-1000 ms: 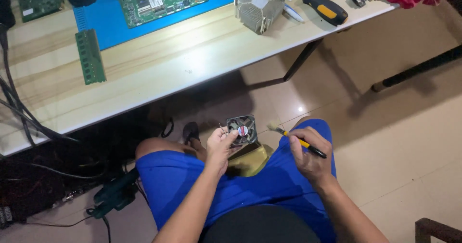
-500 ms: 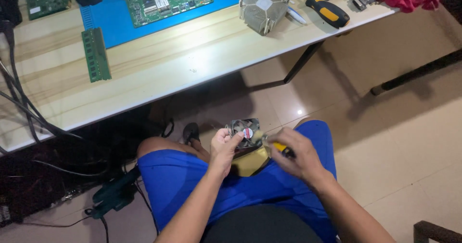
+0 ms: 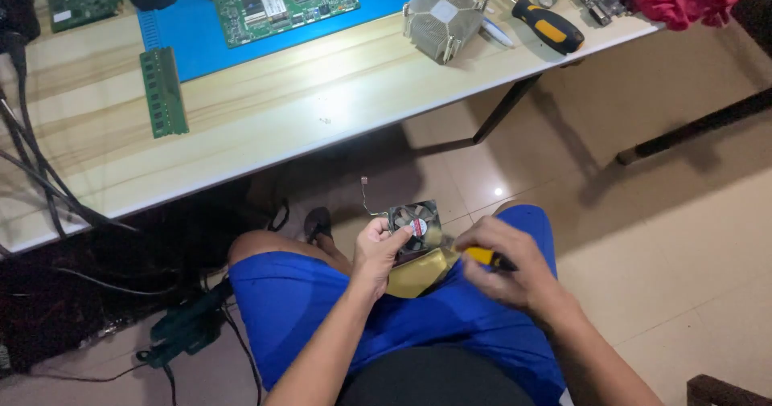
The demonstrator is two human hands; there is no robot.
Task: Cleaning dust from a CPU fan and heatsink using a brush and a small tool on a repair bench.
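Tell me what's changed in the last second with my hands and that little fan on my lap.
The right hand, holding the yellow-handled screwdriver, moved left from out over the right thigh until it sits right beside the small fan. The left hand kept its grip on the fan above the yellow cloth. Nothing was let go. On the table, the heatsink and memory stick lie as before.

Pale wooden table [image 3: 265,125] on dark legs, glossy beige tiled floor [image 3: 683,237]
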